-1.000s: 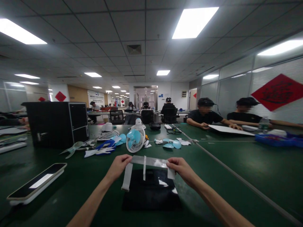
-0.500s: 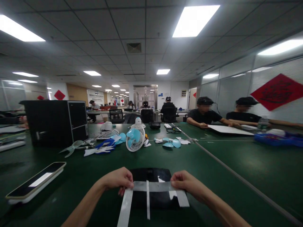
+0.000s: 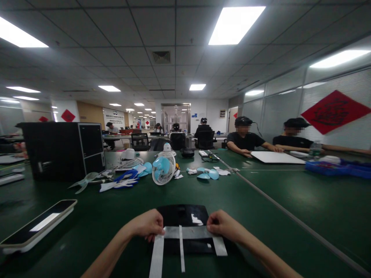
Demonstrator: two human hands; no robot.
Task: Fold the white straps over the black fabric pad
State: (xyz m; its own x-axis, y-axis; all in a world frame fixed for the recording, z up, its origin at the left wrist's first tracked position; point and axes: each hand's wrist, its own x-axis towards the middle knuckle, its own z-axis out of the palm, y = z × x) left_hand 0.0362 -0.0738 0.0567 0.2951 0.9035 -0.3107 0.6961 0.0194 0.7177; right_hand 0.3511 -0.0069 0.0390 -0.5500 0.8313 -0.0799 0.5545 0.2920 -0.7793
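Observation:
A glossy black panel (image 3: 194, 247) lies on the table in front of me. Across it runs a grey translucent strip (image 3: 194, 232) that looks like tape. My left hand (image 3: 150, 225) pinches the strip's left end, fingers closed. At the other end, my right hand (image 3: 222, 226) holds it between thumb and fingers. White ribbed bands hang toward me from the strip: a long left band (image 3: 157, 256), a narrow middle band (image 3: 181, 251) and a short right band (image 3: 220, 246). Whether the strip touches the panel I cannot tell.
A phone on a white block (image 3: 37, 227) lies at left, near a black computer case (image 3: 58, 150). Farther back are a small fan (image 3: 164, 168), blue-white gloves (image 3: 123, 181) and loose blue fan blades (image 3: 208, 173). Co-workers sit at right by a white board (image 3: 276, 157) and blue tray (image 3: 333, 168).
Both hands and the grey strip have come slightly toward me, showing more of the panel's far part. The surroundings have shifted a little left in view.

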